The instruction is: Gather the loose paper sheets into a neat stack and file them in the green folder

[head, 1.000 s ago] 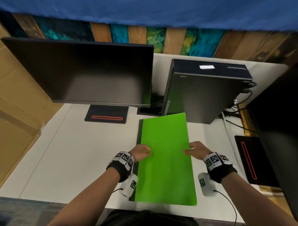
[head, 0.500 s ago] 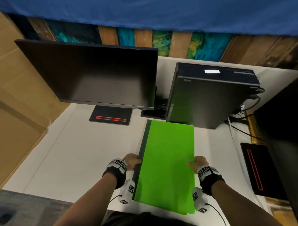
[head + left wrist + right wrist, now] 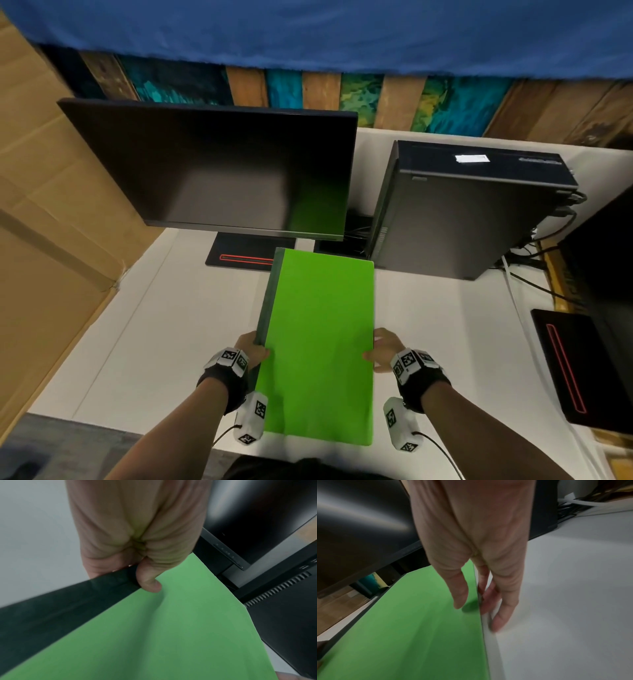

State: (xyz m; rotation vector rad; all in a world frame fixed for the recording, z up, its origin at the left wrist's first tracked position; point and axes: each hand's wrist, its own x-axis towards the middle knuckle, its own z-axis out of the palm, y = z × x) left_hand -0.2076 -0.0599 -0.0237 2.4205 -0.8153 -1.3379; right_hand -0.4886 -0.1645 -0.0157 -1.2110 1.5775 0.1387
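The green folder (image 3: 318, 342) is closed and lies lengthwise in front of me over the white desk (image 3: 137, 342), its dark spine on the left. My left hand (image 3: 251, 349) grips the spine, thumb on the green cover (image 3: 171, 628) and fingers underneath. At the folder's open edge, my right hand (image 3: 380, 353) pinches it with the thumb on top of the cover (image 3: 411, 622) and the fingers (image 3: 498, 615) below. A thin pale edge shows under the cover there. No loose sheets are in sight.
A dark monitor (image 3: 219, 171) stands behind the folder, its flat base (image 3: 246, 253) just beyond the folder's far end. A black computer tower (image 3: 462, 212) is at the back right with cables (image 3: 534, 274). Another black base (image 3: 561, 363) lies right; cardboard (image 3: 51, 240) lines the left.
Both hands have slid off the top of the cover to the folder's side edges and taken hold of them. The folder has shifted slightly on the desk.
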